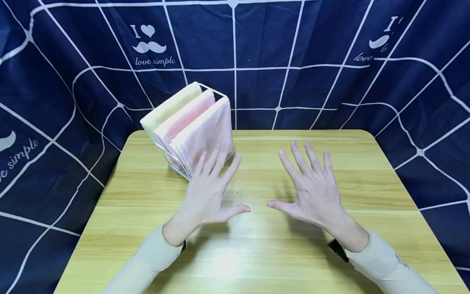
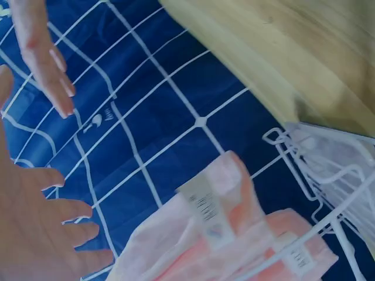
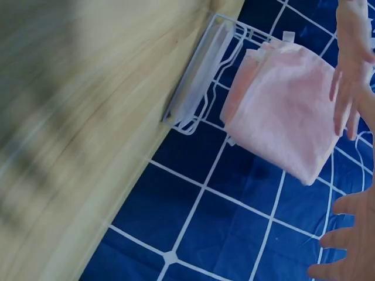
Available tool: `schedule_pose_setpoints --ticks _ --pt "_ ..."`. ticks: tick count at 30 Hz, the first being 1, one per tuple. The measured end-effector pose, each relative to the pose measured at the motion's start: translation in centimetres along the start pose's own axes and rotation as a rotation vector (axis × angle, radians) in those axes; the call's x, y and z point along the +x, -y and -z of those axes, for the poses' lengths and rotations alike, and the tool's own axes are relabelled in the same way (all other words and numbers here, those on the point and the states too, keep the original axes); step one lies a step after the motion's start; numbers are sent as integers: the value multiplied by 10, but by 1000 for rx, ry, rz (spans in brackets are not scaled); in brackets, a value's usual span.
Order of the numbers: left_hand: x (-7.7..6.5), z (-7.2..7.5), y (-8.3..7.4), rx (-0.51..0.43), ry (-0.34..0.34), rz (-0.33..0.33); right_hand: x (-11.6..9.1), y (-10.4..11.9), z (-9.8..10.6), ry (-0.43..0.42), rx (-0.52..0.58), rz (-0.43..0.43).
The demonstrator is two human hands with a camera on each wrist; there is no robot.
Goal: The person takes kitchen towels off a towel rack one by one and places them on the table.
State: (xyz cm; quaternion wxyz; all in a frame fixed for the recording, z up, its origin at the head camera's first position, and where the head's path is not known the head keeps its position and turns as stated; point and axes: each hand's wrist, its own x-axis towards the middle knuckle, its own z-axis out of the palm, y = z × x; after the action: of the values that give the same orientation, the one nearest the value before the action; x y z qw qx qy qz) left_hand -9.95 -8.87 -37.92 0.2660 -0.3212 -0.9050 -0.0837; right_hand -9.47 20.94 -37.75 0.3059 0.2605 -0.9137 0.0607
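My left hand (image 1: 208, 196) is spread flat above the table, palm down, its fingertips overlapping the front towel in the head view. To its right, my right hand (image 1: 318, 194) is held the same way, fingers apart, nothing in it. A white wire rack (image 1: 213, 90) at the back left holds three folded towels: a pale yellow towel (image 1: 170, 105) behind, a pink towel (image 1: 186, 116) in the middle, and a pale pink towel (image 1: 211, 126) in front. White tags hang from the pinkish towels in the left wrist view, where the rack's wire (image 2: 345, 249) also shows.
The wooden table (image 1: 257, 253) has rounded far corners. A dark blue cloth with white grid lines (image 1: 264, 45) surrounds it at the back and both sides. The rack stands near the table's far left corner.
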Motion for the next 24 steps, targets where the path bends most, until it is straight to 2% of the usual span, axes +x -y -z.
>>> schedule_pose_setpoints --ticks 3,8,15,20,24 --pt "-5 13 0 -79 -45 -16 5 2 2 -26 3 19" --pt "-18 37 1 -204 -167 -31 19 7 5 -65 21 58" --pt "-31 61 14 -317 -376 -13 40 13 7 -99 87 108" --pt "-38 68 31 -381 -468 36 54 18 9 -127 135 157" --pt "-41 69 46 -455 -511 117 69 24 6 -157 181 204"
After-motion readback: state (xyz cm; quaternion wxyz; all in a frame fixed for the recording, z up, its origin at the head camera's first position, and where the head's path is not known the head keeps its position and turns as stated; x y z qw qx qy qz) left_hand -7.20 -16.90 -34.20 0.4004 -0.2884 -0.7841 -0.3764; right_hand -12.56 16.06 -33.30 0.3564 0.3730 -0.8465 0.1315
